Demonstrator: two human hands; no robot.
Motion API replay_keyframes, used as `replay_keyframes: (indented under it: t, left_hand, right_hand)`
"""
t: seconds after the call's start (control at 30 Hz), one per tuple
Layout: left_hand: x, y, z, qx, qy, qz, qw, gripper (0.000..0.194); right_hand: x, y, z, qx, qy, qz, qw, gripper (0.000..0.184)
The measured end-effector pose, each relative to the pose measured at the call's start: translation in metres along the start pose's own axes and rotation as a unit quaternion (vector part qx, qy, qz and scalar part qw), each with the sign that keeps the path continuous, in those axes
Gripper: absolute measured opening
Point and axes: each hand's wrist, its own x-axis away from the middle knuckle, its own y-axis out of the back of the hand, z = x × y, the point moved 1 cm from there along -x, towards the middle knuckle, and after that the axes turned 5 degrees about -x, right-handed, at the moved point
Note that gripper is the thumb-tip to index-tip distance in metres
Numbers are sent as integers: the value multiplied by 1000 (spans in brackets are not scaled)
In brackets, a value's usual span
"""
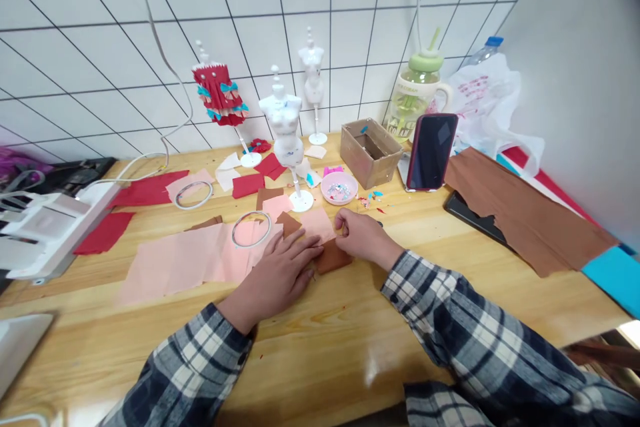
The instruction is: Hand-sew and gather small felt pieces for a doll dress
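Note:
My left hand (283, 273) lies flat with its fingers stretched out, the fingertips resting at the left edge of a small brown cloth piece (334, 257). At that piece's right side my right hand (364, 235) is closed in a pinch; what sits between its fingers is hidden or too small to make out. Just beyond the fingertips is a pink cloth square (317, 223). Left of my left hand, long pale pink cloth strips (175, 257) spread over the table, with a metal hoop (251, 229) on top.
White mini mannequins stand behind: one bare (286, 121), another in a red ruffled dress (219, 93). A pink dish (339, 188) of beads, a cardboard box (371, 155), a propped phone (432, 152) and brown cloth (530, 207) lie to the right. A power strip (65, 233) sits left.

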Motion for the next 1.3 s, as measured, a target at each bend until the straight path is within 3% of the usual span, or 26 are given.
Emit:
replay_keyframes:
  t: [0.27,0.57,0.77,0.87,0.97,1.07,1.13,1.2,1.3]
  left_hand:
    - [-1,0,4,15,0,5,1000,42]
    - [-4,-1,6,12,7,-29,999,39]
    - [-4,-3,13,1,19,-102,995,29]
    - [-3,-3,14,57,13,-157,986,25]
    - [0,-1,13,209,69,-207,953,22]
    - [2,1,10,394,159,-199,883,22]
    - [3,1,8,496,192,-183,827,26]
    - [3,0,6,558,204,-170,786,30]
    - [3,-3,4,586,205,-153,769,33]
  right_hand:
    - [-5,2,-5,-46,-21,22,998,22]
    - [-6,0,-12,-52,5,3,999,21]
    - [-5,-2,-18,-107,41,-4,993,12]
    - [2,-2,-18,-135,79,-10,988,19]
    - [11,0,-12,-154,169,-24,973,44]
    - [21,1,-2,-165,265,-21,950,57]
    - [25,0,6,-179,263,-23,948,48]
    - [28,-2,11,-198,217,-32,955,34]
    - [30,-5,15,-242,167,-10,956,24]
